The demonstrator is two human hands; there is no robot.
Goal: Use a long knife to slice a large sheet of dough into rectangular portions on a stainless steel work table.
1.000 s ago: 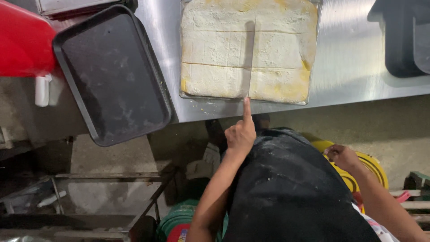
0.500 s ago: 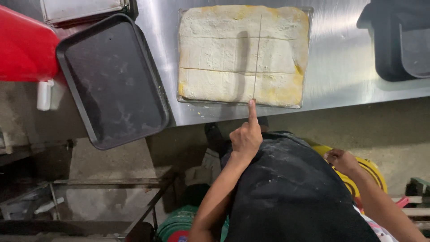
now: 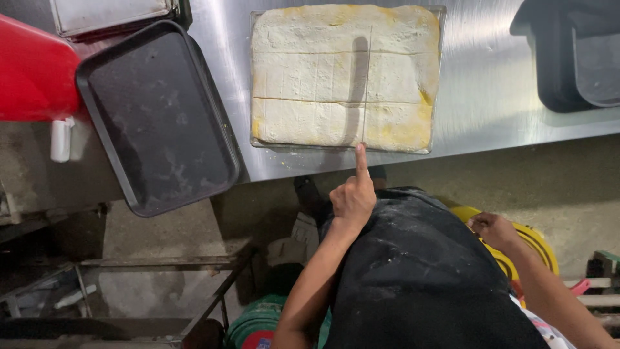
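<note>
Left hand [image 3: 352, 197]: fist curled, index finger straight out, nothing gripped; the fingertip sits at the near edge of the dough slab [image 3: 342, 77], right where the long lengthwise score line ends.

What just changed: a second ago the finger hovered at the table's near edge under a slab with no clear long line; now a thin straight score runs from the far edge down to the fingertip, so the marking stroke looks finished.

Right hand [image 3: 494, 229]: down low on the right, well apart from the table, fingers loosely bent over the rim of a yellow bucket [image 3: 536, 242]; whether it grips anything I cannot tell.

Dough slab: pale, floured rectangle with yellow patches, lying flat on the steel table [image 3: 491, 90], crossed by two sideways lines and several short faint ones.

Left of it: a dark empty baking tray [image 3: 158, 116], tilted, its near corner hanging past the table edge.

Far left: a red container [image 3: 32, 71].

Far right: a dark bin [image 3: 568, 58].

Near: the person's flour-dusted dark apron [image 3: 420, 271].
</note>
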